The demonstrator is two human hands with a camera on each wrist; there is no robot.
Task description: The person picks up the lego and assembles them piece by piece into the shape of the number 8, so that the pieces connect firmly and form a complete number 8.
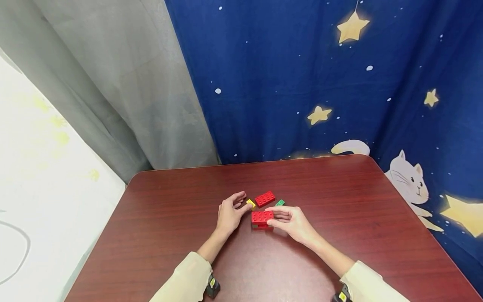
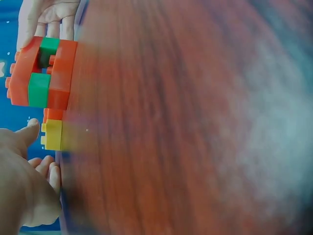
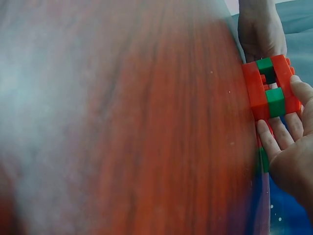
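Observation:
A stack of toy building bricks [image 1: 262, 217] stands on the table: two long red bricks with two green ones between their ends, leaving a gap in the middle. My right hand [image 1: 296, 224] grips its right end, the thumb on the upper red brick [image 3: 282, 81] and the other fingers behind. Left of the stack, my left hand [image 1: 229, 213] is held with thumb and fingers apart beside a small yellow brick [image 1: 250, 204]. In the left wrist view, bare space shows between that hand's fingers and the yellow brick [image 2: 54, 134].
Behind the stack lies a separate red brick [image 1: 265, 199], with a small green brick [image 1: 280, 203] to its right, partly covered by my right hand. The brown wooden table [image 1: 170, 235] reaches back to a grey curtain [image 1: 151, 105] and a blue starry one [image 1: 264, 84].

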